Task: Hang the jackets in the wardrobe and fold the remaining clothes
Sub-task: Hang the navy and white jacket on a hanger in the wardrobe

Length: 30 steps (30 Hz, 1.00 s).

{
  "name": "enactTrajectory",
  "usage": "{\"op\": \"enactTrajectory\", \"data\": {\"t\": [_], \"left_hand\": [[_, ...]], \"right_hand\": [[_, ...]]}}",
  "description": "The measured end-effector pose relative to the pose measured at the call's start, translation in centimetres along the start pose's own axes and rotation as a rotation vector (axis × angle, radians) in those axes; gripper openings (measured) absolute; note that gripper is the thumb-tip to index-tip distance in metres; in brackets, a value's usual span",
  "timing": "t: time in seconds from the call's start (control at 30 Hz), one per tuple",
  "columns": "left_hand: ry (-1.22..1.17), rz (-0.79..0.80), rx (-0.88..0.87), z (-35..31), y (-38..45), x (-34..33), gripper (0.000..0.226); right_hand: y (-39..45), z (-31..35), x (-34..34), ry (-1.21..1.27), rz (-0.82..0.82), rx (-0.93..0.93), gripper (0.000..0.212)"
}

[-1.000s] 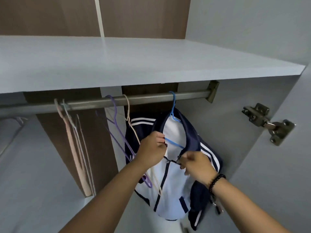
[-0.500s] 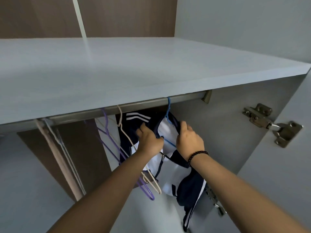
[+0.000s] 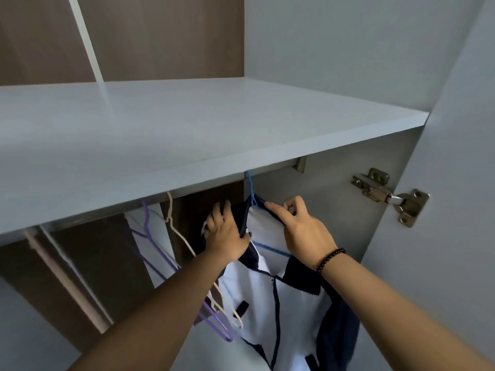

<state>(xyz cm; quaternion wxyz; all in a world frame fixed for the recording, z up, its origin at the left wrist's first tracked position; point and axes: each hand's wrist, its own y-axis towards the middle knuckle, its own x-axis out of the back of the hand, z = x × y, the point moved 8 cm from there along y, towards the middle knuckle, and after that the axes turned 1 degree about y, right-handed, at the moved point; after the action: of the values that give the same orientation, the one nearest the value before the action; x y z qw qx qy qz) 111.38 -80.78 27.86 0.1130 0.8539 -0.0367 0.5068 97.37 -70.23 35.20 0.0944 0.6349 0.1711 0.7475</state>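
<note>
We looked up into an open wardrobe, with a pale grey shelf (image 3: 187, 135) crossing the view. All places below are given from that shelf.

Just under its front edge, a white and navy jacket (image 3: 270, 298) hung on a blue hanger (image 3: 251, 194). The hanger's hook pointed straight up and vanished behind the shelf edge, so the rail there was hidden. The jacket's long axis ran downward from the shelf, collar at the top, its zip line dropping toward the bottom of the view. Its front faced us, partly unzipped, with one navy sleeve trailing low at the right.

Our left hand (image 3: 227, 234) was below the shelf, its fingers curled around the dark collar on the left of the hook. Our right hand (image 3: 302, 231), wearing a dark beaded bracelet (image 3: 330, 259), pinched the collar edge on the right of the hook. The two hands were apart, with the hanger's neck between them.

Further left under the shelf hung a cream hanger (image 3: 184, 245), then a purple hanger (image 3: 160, 253), both bare. To the right, below the shelf end, a metal hinge (image 3: 388, 196) joined the door.
</note>
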Motion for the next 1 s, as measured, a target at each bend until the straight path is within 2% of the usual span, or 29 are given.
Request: {"op": "enactTrajectory", "data": {"t": [0.1, 0.2, 0.33, 0.43, 0.6, 0.73, 0.83, 0.9, 1.0], "left_hand": [[0.005, 0.073, -0.020, 1.4, 0.6, -0.2, 0.084], [-0.067, 0.160, 0.080, 3.5, 0.9, -0.3, 0.074], [-0.207, 0.290, 0.173, 5.8, 0.6, -0.2, 0.069], [-0.252, 0.332, 0.184, 6.5, -0.2, 0.1, 0.062], [-0.106, 0.264, 0.179, 6.7, -1.6, 1.1, 0.076], [-0.019, 0.224, 0.142, 5.7, -2.4, 2.0, 0.090], [0.027, 0.204, 0.139, 5.2, -2.8, 1.8, 0.092], [0.066, 0.191, 0.139, 5.0, -3.0, 1.7, 0.079], [0.132, 0.161, 0.062, 4.6, -3.3, 2.1, 0.044]], "right_hand": [[-0.3, -0.6, 1.4, -0.041, -0.004, 0.019, 0.065], [-0.4, -1.1, 2.5, -0.051, -0.012, 0.029, 0.052], [-0.1, -1.0, 3.1, -0.034, -0.006, 0.006, 0.045], [0.3, -0.8, 3.4, -0.007, -0.029, -0.011, 0.042], [0.9, 0.6, 2.8, 0.032, -0.022, 0.050, 0.040], [1.6, 1.4, 1.9, 0.015, -0.010, 0.029, 0.039], [2.5, 2.3, 1.2, -0.047, 0.033, 0.017, 0.030], [3.1, 2.9, 0.8, -0.096, 0.070, 0.007, 0.026], [3.7, 2.8, 0.9, -0.185, 0.085, -0.027, 0.025]]}}
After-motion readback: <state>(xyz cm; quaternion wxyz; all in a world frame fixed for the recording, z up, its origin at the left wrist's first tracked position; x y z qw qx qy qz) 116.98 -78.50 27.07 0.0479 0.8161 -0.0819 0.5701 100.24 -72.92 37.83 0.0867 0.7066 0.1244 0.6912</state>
